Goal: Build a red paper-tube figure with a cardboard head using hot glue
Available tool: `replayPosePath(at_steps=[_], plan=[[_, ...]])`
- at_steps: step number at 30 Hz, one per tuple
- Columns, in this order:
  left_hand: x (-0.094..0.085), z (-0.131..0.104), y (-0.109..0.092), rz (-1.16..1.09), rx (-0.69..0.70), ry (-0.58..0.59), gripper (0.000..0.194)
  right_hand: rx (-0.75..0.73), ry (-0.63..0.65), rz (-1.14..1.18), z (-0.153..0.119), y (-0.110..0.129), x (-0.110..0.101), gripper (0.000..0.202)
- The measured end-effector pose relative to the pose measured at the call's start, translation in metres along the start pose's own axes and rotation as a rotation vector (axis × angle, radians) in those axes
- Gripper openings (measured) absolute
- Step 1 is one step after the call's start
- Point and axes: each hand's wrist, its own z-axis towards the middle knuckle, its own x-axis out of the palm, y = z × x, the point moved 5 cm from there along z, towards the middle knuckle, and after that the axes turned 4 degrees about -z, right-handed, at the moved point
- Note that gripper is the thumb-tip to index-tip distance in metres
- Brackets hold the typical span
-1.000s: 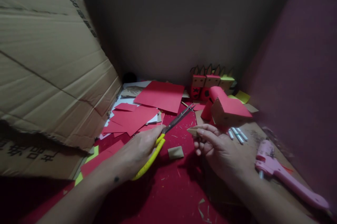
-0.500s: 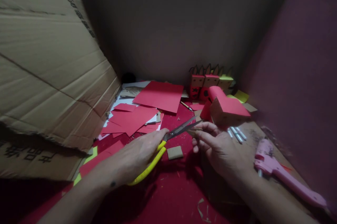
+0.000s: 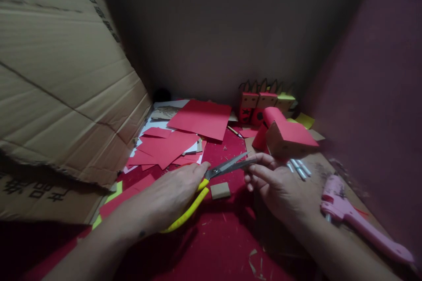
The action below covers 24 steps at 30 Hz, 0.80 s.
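Observation:
My left hand (image 3: 180, 188) is wrapped round the yellow handles of a pair of scissors (image 3: 191, 210). Their steel blades, slightly apart, point right and reach the fingertips of my right hand (image 3: 275, 184). Thumb and fingers of that hand are pinched together on a small piece of cardboard, which the blades and fingers almost wholly hide. On the red tabletop (image 3: 211, 241), below the blades, lies a small cardboard rectangle (image 3: 220, 191). Thin cardboard scraps (image 3: 253, 263) are scattered nearer the front.
Red paper sheets (image 3: 201, 118) lie at the back left, beside a tall cardboard wall (image 3: 66, 74). A red-topped cardboard shape (image 3: 293, 136), silvery sticks (image 3: 300, 169) and a pink glue gun (image 3: 356, 217) are on the right. Small decorated cardboard figures (image 3: 259, 103) stand at the back.
The small cardboard piece seen between the right fingertips is now mostly hidden by the blades. The scissors' tips and right hand sit slightly further right; the whole view has shifted a little.

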Motion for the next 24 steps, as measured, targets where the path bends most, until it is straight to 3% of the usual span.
replayPosePath(at_steps=[24], plan=[[0.003,-0.0003,-0.0012,-0.033,-0.033,0.029,0.018,-0.021,0.067,0.061,0.0022,-0.0062,-0.0015,0.012]])
